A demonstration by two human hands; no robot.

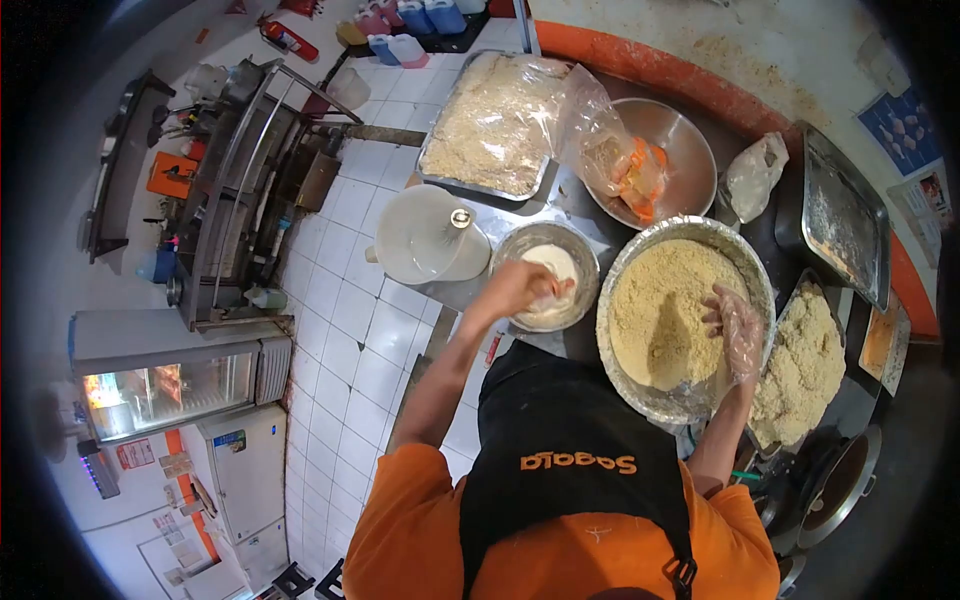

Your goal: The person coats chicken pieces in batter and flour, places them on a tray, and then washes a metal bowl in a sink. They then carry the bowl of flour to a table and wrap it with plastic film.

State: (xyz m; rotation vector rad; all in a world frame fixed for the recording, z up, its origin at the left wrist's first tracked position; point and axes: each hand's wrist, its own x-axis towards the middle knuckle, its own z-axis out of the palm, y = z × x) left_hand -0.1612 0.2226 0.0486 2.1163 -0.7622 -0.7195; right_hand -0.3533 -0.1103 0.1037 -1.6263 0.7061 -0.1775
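Note:
My left hand (529,288) reaches into a small metal bowl (588,262) of pale batter (553,262); its fingers are bent together over the batter, and what they hold, if anything, is too small to tell. A clear plastic glove covers my right hand (735,328), which rests with fingers apart at the right side of a large metal bowl (612,372) of yellowish crumbs (655,290). The crumbs have a hollow near the bowl's lower middle.
A tray of crumbs (490,120), a plastic pitcher (410,240) and a steel bowl (690,140) with an orange-stained plastic bag (640,180) stand beyond. On the right are another crumb-filled tray (800,365), an empty-looking metal pan (840,200) and a wok (845,480).

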